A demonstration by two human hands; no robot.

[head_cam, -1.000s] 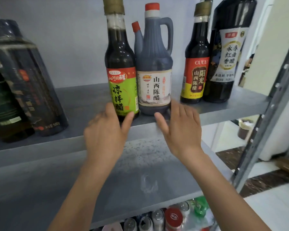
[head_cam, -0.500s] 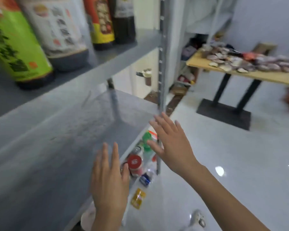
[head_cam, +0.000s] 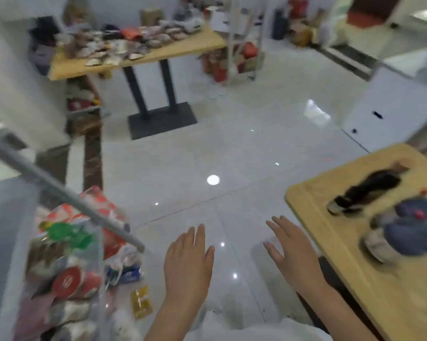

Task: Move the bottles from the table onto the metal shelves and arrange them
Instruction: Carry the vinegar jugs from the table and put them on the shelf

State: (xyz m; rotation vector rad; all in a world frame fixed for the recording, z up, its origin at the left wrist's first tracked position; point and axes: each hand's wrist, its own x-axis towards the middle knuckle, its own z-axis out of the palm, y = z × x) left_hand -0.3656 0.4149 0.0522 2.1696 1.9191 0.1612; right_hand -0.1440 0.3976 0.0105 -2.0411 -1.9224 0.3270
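- Left hand (head_cam: 188, 257), right hand (head_cam: 293, 252): lower centre, fingers spread, holding nothing.
- Counter (head_cam: 392, 296), lower right: dark bottle (head_cam: 365, 193) lying flat; blue bottles (head_cam: 414, 232) beside it, blurred.
- Apparently left to do: carrying these to metal shelf frame (head_cam: 59, 191), left edge.

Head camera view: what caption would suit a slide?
Empty left hand and right hand hover open over the floor beside a wooden table with a dark bottle on it.

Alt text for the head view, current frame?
The left hand and right hand hover open and empty over a glossy white floor. At right, a wooden table holds a dark bottle and blurred blue bottles; at left, a metal shelf post crosses packaged goods.
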